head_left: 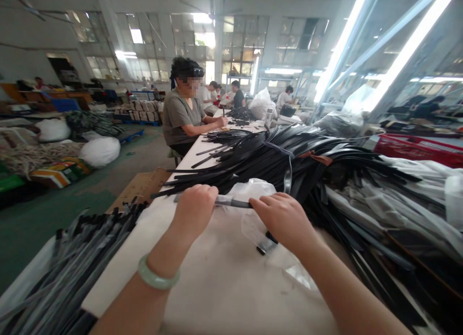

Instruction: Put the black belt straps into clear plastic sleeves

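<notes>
1. Nearest the camera, bare forearms [133,301] reach in from 7 and 5 o'clock; a smooth, pale-green bangle [158,275] rings the left one.
2. The left hand [197,202] and right hand [280,212] are both curled closed around a slim, dark grey strip [240,203], stretched between them at 12 o'clock, seemingly gripped at two places to keep it straight.
3. Below it, crinkled clear plastic [253,229] lies on the smooth, pale worktop [210,286].
4. At 1 o'clock, glossy black strips [249,163] curve together, a cord [278,148] apparently keeping them bundled.
5. At 8 o'clock, more long strips [87,258] are heaped beside the worktop, perhaps for easy reach.
</notes>
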A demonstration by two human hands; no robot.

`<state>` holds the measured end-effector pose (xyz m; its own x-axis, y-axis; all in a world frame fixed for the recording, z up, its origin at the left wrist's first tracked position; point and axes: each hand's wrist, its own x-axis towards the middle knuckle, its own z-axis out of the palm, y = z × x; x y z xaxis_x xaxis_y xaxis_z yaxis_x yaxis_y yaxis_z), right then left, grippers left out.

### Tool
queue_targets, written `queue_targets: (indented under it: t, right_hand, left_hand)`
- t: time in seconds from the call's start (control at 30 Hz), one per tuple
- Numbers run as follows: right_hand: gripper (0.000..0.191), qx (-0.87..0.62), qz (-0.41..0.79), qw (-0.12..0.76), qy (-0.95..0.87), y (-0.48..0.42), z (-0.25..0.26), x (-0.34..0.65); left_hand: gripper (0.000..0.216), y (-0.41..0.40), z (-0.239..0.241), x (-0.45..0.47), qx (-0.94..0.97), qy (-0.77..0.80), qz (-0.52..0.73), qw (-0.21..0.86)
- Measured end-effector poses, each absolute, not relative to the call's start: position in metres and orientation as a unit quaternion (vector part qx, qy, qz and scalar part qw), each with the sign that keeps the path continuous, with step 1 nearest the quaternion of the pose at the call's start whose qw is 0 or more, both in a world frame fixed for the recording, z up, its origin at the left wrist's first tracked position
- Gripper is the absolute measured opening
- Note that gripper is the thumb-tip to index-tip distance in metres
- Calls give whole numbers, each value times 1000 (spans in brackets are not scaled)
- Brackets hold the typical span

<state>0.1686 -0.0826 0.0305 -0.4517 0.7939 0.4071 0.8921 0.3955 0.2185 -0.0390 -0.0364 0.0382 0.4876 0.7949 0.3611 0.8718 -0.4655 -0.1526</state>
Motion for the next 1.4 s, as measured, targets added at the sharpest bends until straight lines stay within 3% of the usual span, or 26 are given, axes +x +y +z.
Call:
queue_targets:
  t: [0.17,0.33,0.53,0.8,0.97,1.3,1.33,1.4]
  right_hand:
    - [17,-495,-217,126,-832,-94,21,145]
    - [10,-513,-218,145,-818,-82,23,166]
    - [13,-498,-212,125,-831,-86,18,153]
    - [4,-513,-166,145,-829,-91,13,140]
    - [12,-576,-184,114,-789,-77,20,165]
    - [25,-460,-218,195,-839,-88,4,139]
    - [25,-466,-218,195,-835,-86,4,142]
    - [23,-480,-219,198,-826,-82,5,148]
  left_hand:
    - [17,-46,24,-18,-895,-409,-122,131]
    - [25,-31,29,-38,-839,-496,-162,153]
    - [31,-40,26,-26,-861,-463,-147,151]
    - [22,-42,19,-22,-874,-445,-139,139]
    - [26,-30,34,-42,-800,-547,-179,173]
    - [12,-51,21,-15,-876,-451,-154,73]
    - [18,-49,23,-20,-882,-433,-179,53]
    - [50,-43,29,-35,-887,-402,-226,13]
